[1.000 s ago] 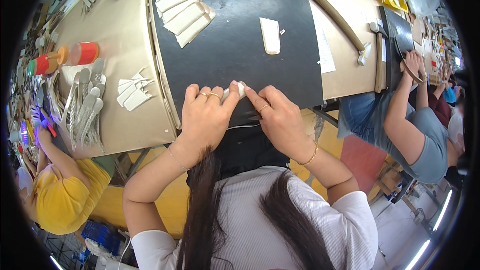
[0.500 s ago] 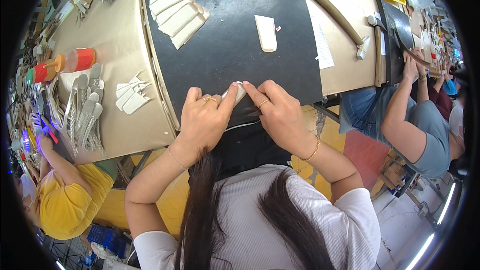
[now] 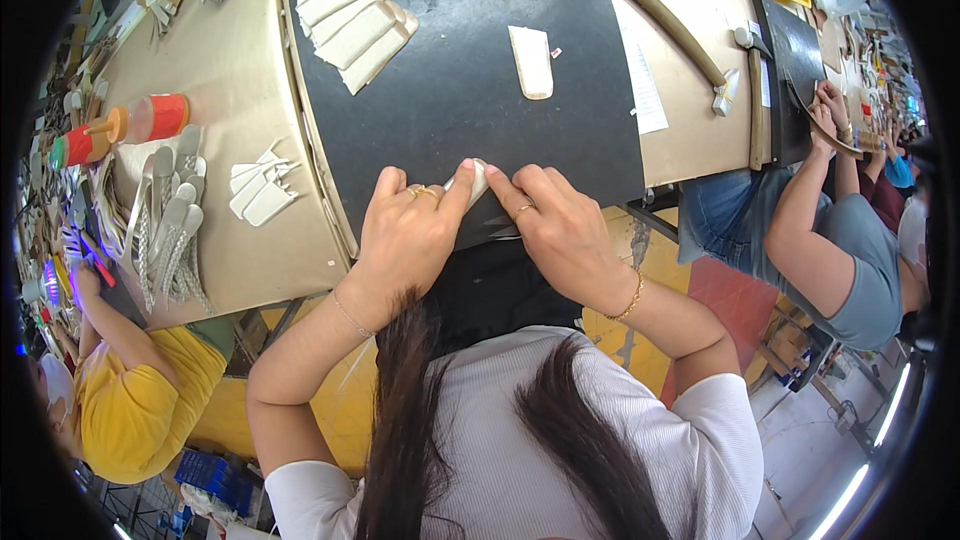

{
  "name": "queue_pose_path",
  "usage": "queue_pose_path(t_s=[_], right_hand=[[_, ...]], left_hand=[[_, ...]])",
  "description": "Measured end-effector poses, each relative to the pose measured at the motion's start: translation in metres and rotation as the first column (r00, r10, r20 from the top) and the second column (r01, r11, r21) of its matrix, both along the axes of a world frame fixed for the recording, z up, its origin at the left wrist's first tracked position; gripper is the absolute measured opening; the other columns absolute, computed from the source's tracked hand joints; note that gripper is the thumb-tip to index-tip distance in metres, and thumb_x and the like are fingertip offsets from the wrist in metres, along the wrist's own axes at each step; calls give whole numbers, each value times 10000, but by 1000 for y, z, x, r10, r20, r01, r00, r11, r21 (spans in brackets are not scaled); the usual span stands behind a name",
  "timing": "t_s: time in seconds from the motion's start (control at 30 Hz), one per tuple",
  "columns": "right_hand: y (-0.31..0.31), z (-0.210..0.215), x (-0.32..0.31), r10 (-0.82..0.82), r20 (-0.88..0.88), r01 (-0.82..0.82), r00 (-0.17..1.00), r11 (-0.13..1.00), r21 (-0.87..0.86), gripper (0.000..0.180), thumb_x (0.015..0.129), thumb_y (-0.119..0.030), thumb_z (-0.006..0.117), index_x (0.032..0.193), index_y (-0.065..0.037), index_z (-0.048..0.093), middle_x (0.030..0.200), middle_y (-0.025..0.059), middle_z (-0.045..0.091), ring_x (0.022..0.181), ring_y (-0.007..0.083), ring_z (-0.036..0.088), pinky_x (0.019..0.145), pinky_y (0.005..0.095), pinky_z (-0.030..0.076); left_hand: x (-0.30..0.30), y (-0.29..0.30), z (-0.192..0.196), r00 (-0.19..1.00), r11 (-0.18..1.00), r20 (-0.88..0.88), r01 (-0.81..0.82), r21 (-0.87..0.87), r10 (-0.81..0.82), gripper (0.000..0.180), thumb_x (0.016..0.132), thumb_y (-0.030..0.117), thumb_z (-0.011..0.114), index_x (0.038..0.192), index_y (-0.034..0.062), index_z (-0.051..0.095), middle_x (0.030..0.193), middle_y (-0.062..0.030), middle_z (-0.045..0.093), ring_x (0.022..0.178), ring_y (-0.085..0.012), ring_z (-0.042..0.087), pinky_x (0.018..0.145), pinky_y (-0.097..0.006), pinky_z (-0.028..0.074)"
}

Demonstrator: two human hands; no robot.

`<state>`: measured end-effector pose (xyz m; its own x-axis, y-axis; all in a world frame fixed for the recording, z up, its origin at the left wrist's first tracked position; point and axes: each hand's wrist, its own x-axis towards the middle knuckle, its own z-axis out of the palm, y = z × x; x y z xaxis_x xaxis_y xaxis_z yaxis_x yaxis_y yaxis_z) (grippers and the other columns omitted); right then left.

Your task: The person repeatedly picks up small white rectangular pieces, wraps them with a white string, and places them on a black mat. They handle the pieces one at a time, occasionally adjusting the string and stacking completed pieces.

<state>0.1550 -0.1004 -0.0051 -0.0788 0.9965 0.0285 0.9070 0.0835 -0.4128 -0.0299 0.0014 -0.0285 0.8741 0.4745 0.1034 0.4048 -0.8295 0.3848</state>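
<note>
Near edge of black mat (image 3: 440, 110), frame center: left hand (image 3: 408, 230) pinching cream piece (image 3: 478, 183), right hand (image 3: 562, 225) pressing fingertip against it, thumb hidden. Bare mat just beyond. Piece narrow, round-ended.

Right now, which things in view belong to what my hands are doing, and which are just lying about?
Seemingly part of the job:
pale piece, touched by your left hand and right hand
black board beneath
similar pieces fanned on the board, likely

Seemingly just lying about:
red-banded bottle
braided strips
wooden-handled hammer
</note>
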Motion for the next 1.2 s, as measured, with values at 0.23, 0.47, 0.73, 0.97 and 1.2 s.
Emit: queue_pose_path(t_s=[0.23,0.47,0.73,0.97,1.2], right_hand=[[2,2,-3,45,93,-47,995,999,22,524,817,-51,652,1330,54,637,927,57,489,832,173,561,643,276,525],[4,3,-1,139,240,-150,961,988,27,537,815,-91,657,1331,56,634,934,38,484,827,140,543,625,242,505],[48,-10,9,232,75,-239,970,964,115,506,829,-76,660,1334,-35,656,964,36,528,840,176,594,670,276,542],[57,1,9,-132,-433,60,892,983,-176,316,890,-144,788,1163,11,748,922,133,669,775,262,681,728,358,549],[45,-2,-1,-245,-449,172,859,965,-198,241,884,-106,773,1111,-26,774,867,116,653,714,258,667,658,350,538]], left_hand=[[4,3,7,999,1000,-34,-2,-9,2,396,880,60,630,1270,17,683,677,-55,649,605,-200,622,764,-365,412],[-3,40,9,997,997,-9,72,-14,-72,366,913,174,695,1266,267,724,864,-16,522,830,-210,531,832,-400,361],[-28,40,-8,992,986,127,3,170,-25,450,763,292,870,1175,168,739,935,-10,545,880,-215,552,864,-423,373],[-29,21,-16,982,976,153,-139,166,114,429,754,299,881,1151,191,761,1043,1,581,979,-204,571,916,-428,320],[-22,11,-13,972,970,160,-197,145,174,437,741,263,886,1147,170,755,1044,-1,593,1006,-207,573,918,-427,316]])
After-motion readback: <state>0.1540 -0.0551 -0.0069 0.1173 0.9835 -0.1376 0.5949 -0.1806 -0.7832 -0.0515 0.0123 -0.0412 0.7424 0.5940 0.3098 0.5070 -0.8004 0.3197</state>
